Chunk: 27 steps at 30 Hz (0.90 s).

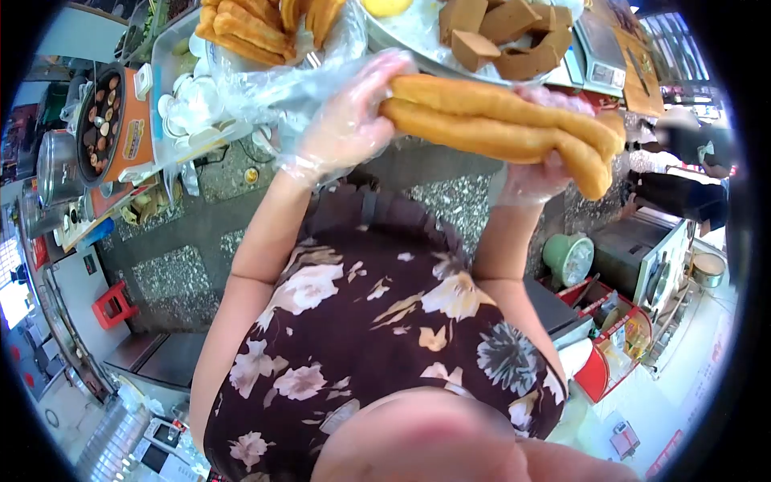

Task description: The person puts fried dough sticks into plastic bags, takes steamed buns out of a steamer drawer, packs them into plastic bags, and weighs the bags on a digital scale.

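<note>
Fried dough stick (pixel 482 116), one piece of two long lobes side by side, golden and smooth-skinned, is held up crosswise before the chest, as I watch from the head view. I see both forearms reaching forward, elbows low. My left hand (pixel 345 132) has its fingers closed on one end; my right hand (pixel 536 178) reaches round from behind near the other, curled above and below, though how tightly I cannot tell. Two clear, crinkled plastic gloves (pixel 309 161) cover them. Beyond are several ridged dough sticks (pixel 249 32) and at least five flat-sided brown blocks (pixel 510 20).
</note>
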Tool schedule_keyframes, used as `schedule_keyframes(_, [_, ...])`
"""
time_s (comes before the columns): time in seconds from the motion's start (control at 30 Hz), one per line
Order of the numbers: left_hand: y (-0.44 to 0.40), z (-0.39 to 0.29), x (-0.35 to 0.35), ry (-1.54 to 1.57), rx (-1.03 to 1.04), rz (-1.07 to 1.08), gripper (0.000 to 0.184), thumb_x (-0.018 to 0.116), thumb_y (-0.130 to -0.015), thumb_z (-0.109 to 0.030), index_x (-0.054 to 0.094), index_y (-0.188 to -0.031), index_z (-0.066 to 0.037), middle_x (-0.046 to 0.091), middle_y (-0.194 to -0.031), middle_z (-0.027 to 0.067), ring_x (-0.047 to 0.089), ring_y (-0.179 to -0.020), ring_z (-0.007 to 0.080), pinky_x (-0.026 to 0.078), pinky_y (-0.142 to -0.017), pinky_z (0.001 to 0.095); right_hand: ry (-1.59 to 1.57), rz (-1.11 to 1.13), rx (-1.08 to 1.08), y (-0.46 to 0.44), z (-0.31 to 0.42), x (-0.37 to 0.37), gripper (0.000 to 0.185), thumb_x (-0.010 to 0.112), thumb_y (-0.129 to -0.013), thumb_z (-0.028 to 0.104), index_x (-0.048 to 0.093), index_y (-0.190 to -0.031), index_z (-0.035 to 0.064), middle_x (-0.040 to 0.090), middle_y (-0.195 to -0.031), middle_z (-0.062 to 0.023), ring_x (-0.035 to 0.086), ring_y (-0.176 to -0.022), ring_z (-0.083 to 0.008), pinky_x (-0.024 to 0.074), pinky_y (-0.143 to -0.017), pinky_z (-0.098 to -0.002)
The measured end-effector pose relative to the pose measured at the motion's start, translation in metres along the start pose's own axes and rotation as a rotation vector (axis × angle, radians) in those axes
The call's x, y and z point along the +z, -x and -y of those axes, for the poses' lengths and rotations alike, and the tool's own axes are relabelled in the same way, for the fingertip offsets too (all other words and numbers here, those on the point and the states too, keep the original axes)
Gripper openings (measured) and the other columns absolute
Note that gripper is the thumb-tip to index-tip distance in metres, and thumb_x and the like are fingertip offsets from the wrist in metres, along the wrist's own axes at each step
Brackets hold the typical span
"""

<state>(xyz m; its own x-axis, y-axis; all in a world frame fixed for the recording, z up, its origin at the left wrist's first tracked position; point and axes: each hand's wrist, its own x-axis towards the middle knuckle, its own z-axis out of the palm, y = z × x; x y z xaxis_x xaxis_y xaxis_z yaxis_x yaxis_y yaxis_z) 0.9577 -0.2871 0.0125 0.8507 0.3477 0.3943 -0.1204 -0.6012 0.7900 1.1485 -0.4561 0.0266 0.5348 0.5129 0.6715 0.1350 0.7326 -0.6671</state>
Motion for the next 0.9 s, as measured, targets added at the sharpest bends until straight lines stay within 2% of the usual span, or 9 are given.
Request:
schedule_keyframes(0.1, [-0.004,-0.011,0.0,0.191,-0.081,0.059,0.065,0.046,-0.067,0.005,0.042,-0.132,0.001,0.042,-0.137,0.0175,0.037,-0.131,0.0262,0.026,-0.109,0.034,0.258,0.48,-0.183,-0.026,0.003,0.003,0.042,0.063,-0.082,0.029,0.051,-0.114,0.0056,0.057,-0.111,-0.0139,0.058,-0.1,-0.0293,0.0444,-0.093,-0.0469])
schedule_keyframes(0.23, [-0.003,-0.02,-0.01,0.32,-0.209,-0.048,0.071,0.042,-0.067,0.006,0.039,-0.138,-0.002,0.041,-0.139,0.012,0.036,-0.131,0.0193,0.023,-0.11,0.0311,-0.022,-0.551,0.071,-0.023,0.015,0.054,0.041,0.064,-0.082,0.015,0.05,-0.12,0.0103,0.053,-0.114,-0.0039,0.05,-0.111,-0.0187,0.04,-0.099,-0.0378])
schedule_keyframes(0.4, [-0.007,-0.041,0.019,-0.296,-0.097,-0.118,0.082,0.066,-0.069,-0.007,0.027,-0.142,-0.003,0.038,-0.138,0.0247,0.032,-0.133,0.0338,0.025,-0.111,0.0401,-0.053,-0.797,0.164,-0.015,-0.007,0.039,0.039,0.06,-0.084,0.019,0.05,-0.12,0.0086,0.057,-0.112,-0.0075,0.056,-0.105,-0.0232,0.0457,-0.095,-0.0399])
schedule_keyframes(0.53, [-0.04,-0.061,0.036,-0.265,-0.018,-0.094,0.095,0.081,-0.062,-0.018,0.029,-0.139,0.001,0.043,-0.132,0.0253,0.042,-0.124,0.0392,0.034,-0.104,0.0429,-0.104,-0.906,0.213,-0.018,0.004,0.067,0.043,0.066,-0.08,0.003,0.048,-0.119,0.005,0.055,-0.112,-0.0064,0.057,-0.102,-0.021,0.049,-0.09,-0.0383])
schedule_keyframes(0.6, [-0.057,-0.071,0.038,-0.28,0.05,-0.15,0.089,0.082,-0.061,-0.018,0.035,-0.134,0.002,0.048,-0.125,0.0236,0.048,-0.115,0.0392,0.04,-0.097,0.0428,-0.043,-0.843,0.18,-0.025,0.015,0.078,0.043,0.066,-0.079,0.002,0.049,-0.118,0.0037,0.055,-0.112,-0.0072,0.056,-0.104,-0.0211,0.0465,-0.093,-0.0392])
schedule_keyframes(0.7, [-0.084,-0.061,0.032,-0.339,0.235,-0.37,0.077,0.08,-0.061,-0.019,0.043,-0.125,0.0,0.058,-0.11,0.0185,0.057,-0.101,0.037,0.047,-0.088,0.0417,0.276,-0.24,0.15,-0.04,0.036,0.054,0.067,0.077,-0.071,0.01,0.043,-0.128,0.0008,0.052,-0.121,-0.0092,0.05,-0.116,-0.025,0.0396,-0.099,-0.0372])
schedule_keyframes(0.77, [-0.1,-0.048,0.028,0.175,-0.001,-0.3,0.063,0.079,-0.066,-0.018,0.048,-0.117,0.0,0.063,-0.101,0.0147,0.063,-0.092,0.0284,0.052,-0.08,0.0378,0.069,0.058,0.04,-0.06,0.036,0.058,0.08,0.076,-0.075,0.029,0.033,-0.136,0.0002,0.04,-0.137,-0.0105,0.04,-0.127,-0.0232,0.035,-0.102,-0.0364])
schedule_keyframes(0.83, [-0.104,-0.06,0.012,0.643,-0.178,-0.211,0.047,0.076,-0.073,-0.014,0.052,-0.11,0.001,0.064,-0.104,0.0106,0.063,-0.092,0.0152,0.052,-0.078,0.0295,0.531,-0.066,0.194,-0.072,0.036,0.05,0.067,0.066,-0.083,0.033,0.039,-0.132,-0.0021,0.049,-0.129,-0.0147,0.049,-0.117,-0.0251,0.0386,-0.097,-0.0344])
schedule_keyframes(0.9, [-0.108,-0.06,0.005,0.491,-0.115,-0.265,0.046,0.075,-0.074,-0.011,0.051,-0.111,0.003,0.064,-0.1,0.0111,0.063,-0.088,0.0151,0.052,-0.076,0.0285,0.932,-0.176,0.233,-0.067,0.007,0.028,0.056,0.062,-0.085,0.035,0.047,-0.124,-0.0015,0.058,-0.108,-0.0164,0.059,-0.097,-0.0249,0.0462,-0.085,-0.0343])
